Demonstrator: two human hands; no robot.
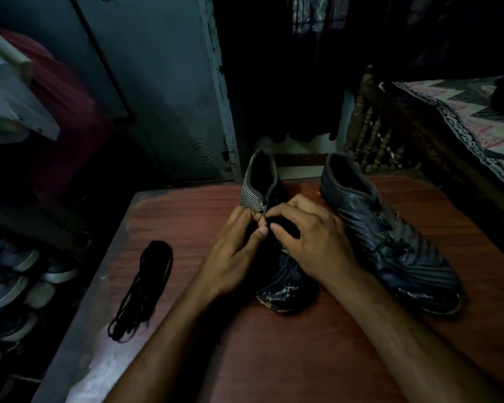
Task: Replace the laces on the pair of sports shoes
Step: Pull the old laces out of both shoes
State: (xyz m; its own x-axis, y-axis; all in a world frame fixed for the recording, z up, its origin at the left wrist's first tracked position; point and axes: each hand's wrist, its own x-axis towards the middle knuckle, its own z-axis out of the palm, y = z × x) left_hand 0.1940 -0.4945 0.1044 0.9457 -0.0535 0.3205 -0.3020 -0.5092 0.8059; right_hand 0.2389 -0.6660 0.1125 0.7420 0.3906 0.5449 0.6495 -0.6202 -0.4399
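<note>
Resting on the reddish-brown wooden table [274,359] in the head view are two dark sports shoes and one bundle of black spare laces [141,289]. The near worn black shoe with a striped heel [262,184] runs lengthwise, toe toward the person; the second black ribbed shoe [390,237] lies to its right, toe angled near-right. Both hands meet over the near shoe's lacing: left hand [233,257] and right hand [312,239] curl their fingertips together, pinching at its dark lace there. The bundle lies apart, left of the left hand.

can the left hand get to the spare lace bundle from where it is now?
Probably yes. The lace bundle lies alone on the table, left of the left hand; nothing between. That hand is busy on the near shoe though.
</note>
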